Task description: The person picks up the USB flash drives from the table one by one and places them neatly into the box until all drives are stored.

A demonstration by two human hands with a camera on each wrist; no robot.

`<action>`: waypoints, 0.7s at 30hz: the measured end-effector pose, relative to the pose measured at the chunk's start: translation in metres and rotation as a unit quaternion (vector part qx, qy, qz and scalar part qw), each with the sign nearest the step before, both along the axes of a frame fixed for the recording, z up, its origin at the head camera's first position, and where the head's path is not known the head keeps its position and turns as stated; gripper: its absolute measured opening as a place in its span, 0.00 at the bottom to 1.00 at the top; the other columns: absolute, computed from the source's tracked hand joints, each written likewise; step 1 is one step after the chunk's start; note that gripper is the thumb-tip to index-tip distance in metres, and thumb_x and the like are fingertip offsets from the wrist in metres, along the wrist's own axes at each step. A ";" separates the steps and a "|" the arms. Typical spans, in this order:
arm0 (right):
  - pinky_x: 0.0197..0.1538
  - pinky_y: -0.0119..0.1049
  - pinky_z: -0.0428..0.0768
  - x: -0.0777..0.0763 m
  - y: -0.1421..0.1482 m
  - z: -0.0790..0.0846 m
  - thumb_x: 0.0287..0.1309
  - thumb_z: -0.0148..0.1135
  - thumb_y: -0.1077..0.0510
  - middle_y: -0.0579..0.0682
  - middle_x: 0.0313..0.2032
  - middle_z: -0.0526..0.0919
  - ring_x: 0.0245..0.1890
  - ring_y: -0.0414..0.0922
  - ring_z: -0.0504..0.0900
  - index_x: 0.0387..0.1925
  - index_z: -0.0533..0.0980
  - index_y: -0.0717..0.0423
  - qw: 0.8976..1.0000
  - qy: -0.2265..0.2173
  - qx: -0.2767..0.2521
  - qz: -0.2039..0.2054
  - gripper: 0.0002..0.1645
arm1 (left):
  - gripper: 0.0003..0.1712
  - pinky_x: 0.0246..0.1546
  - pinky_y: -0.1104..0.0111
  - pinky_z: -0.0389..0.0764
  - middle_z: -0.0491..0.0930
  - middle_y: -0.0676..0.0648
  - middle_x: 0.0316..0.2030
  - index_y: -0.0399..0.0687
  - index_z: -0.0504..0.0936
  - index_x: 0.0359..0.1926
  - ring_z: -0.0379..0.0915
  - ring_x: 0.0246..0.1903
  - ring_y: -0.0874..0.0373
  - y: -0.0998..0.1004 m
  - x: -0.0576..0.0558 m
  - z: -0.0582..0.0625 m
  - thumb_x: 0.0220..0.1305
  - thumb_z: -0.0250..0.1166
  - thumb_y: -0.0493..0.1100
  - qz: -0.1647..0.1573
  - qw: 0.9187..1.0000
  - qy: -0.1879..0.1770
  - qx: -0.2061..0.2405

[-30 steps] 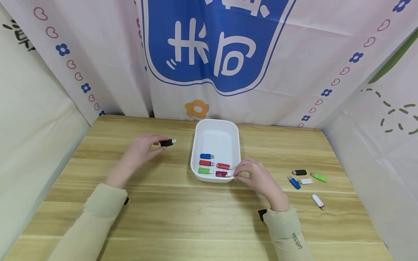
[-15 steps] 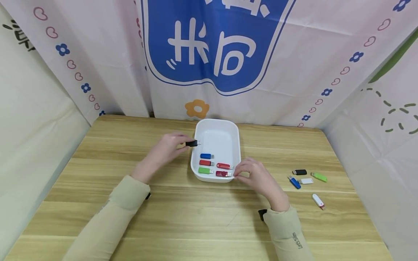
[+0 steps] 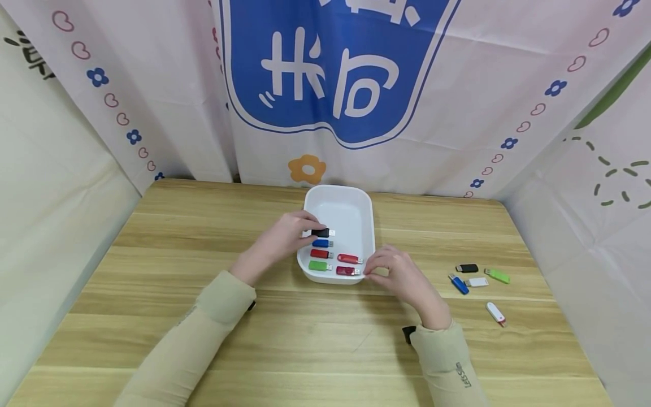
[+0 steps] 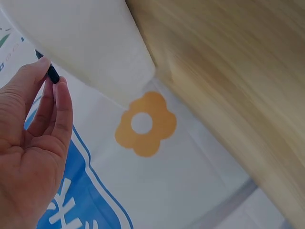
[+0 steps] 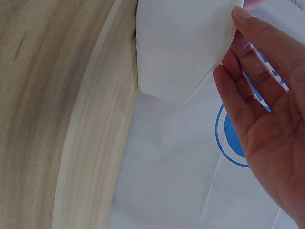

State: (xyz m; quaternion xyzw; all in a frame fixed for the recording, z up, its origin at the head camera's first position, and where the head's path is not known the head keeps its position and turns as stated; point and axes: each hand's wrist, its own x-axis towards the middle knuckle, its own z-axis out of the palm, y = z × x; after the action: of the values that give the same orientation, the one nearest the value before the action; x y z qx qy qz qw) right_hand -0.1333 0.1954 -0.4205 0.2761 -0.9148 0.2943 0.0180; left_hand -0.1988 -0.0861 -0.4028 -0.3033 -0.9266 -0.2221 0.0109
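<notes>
My left hand (image 3: 282,237) reaches over the left wall of a white tray (image 3: 341,212) and pinches a black USB stick (image 3: 321,232) between thumb and fingers. The stick lies level inside, just beyond a blue USB stick (image 3: 321,243), its metal plug pointing right. Nearer in the same column are a red USB stick (image 3: 320,254) and a green one. Two more red sticks, one of them a dark red USB stick (image 3: 346,271), form a column on the right. My right hand (image 3: 402,274) grips the tray's near right corner by the rim, thumb and fingers on it in the right wrist view.
Several loose USB sticks lie on the wooden table (image 3: 315,345) to the right, among them a black one (image 3: 467,268), a green one (image 3: 497,276) and a white one (image 3: 495,314). A printed curtain (image 3: 432,152) hangs behind the tray.
My left hand has carried the black USB stick rightward from above the table, over the tray's left wall and down into the tray. The right hand has stayed at the corner.
</notes>
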 end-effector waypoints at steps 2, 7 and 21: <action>0.54 0.44 0.83 0.000 0.000 0.000 0.52 0.74 0.62 0.45 0.38 0.89 0.46 0.44 0.83 0.31 0.87 0.53 1.000 -0.001 0.000 -0.001 0.03 | 0.18 0.52 0.60 0.85 0.84 0.43 0.50 0.48 0.87 0.53 0.82 0.50 0.49 0.004 -0.001 -0.002 0.61 0.71 0.38 -0.004 1.000 -0.003 -0.003; 0.54 0.44 0.83 0.000 0.000 0.000 0.52 0.75 0.61 0.45 0.38 0.89 0.46 0.44 0.82 0.32 0.87 0.53 1.000 -0.001 0.001 -0.001 0.03 | 0.17 0.52 0.61 0.85 0.84 0.44 0.51 0.50 0.87 0.53 0.81 0.50 0.51 0.014 -0.002 -0.005 0.63 0.70 0.39 -0.004 1.000 -0.022 -0.009; 0.53 0.43 0.83 -0.001 0.001 0.000 0.52 0.75 0.61 0.44 0.38 0.89 0.46 0.43 0.83 0.31 0.87 0.52 1.000 0.005 -0.003 0.006 0.03 | 0.18 0.60 0.60 0.80 0.84 0.46 0.51 0.50 0.86 0.54 0.80 0.53 0.52 0.038 -0.011 -0.011 0.62 0.70 0.41 -0.027 0.997 -0.063 -0.024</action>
State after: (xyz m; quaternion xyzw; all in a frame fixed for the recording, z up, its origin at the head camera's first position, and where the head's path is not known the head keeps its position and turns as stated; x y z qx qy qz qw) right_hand -0.1341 0.1966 -0.4209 0.2831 -0.9120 0.2961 0.0220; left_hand -0.2099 -0.0480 -0.4139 -0.3137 -0.9220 -0.2185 -0.0606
